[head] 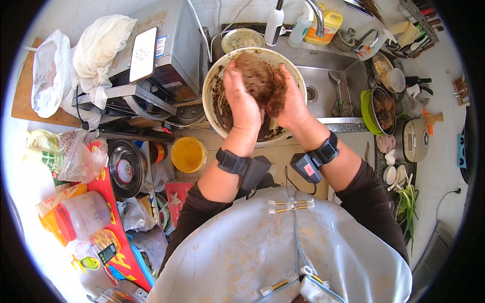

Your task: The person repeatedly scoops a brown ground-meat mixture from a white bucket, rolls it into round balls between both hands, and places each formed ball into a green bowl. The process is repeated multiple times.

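Between my two palms is a lump of dark brown, wet paste or dough [254, 77], blurred by motion. My left hand [242, 98] cups it from the left and my right hand [291, 100] from the right, with brown smears on the fingers. Both hands are over a large cream-coloured basin [209, 94]. Dark brown residue [221, 113] coats the basin's inner wall. Its bottom is largely hidden by my hands and the lump. A black strapped device sits on each wrist.
Behind and right of the basin lies a steel sink [322, 85] with a faucet [317, 17]. On the right counter stand a bowl of brown lumps [384, 108], a rice cooker [411, 140] and green onions [407, 208]. Left are an oven [178, 49], a phone [143, 55] and a yellow bucket [188, 154].
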